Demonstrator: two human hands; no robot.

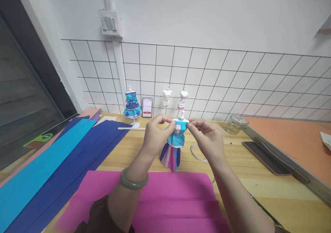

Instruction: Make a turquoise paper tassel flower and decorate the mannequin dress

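Observation:
A small white mannequin (pixel 182 115) stands upright near the middle of the table. It wears a light blue top and peplum (pixel 176 139) over a skirt (pixel 172 156) in purple, pale pink, magenta and blue panels. A blue strip (pixel 181 122) crosses its chest. My left hand (pixel 157 132) pinches the strip's left end between thumb and finger. At the other end, my right hand (pixel 208 136) pinches it in the same way, fingers curled. A bracelet is on my left wrist.
Magenta paper (pixel 155 198) lies in front, blue sheets (pixel 64 160) at left. Behind stand a dressed mannequin (pixel 131 103), a phone (pixel 147 107) and two white mannequins (pixel 167 97). At right are a glass jar (pixel 236 124), a dark phone (pixel 267 158) and a white ring (pixel 197 153).

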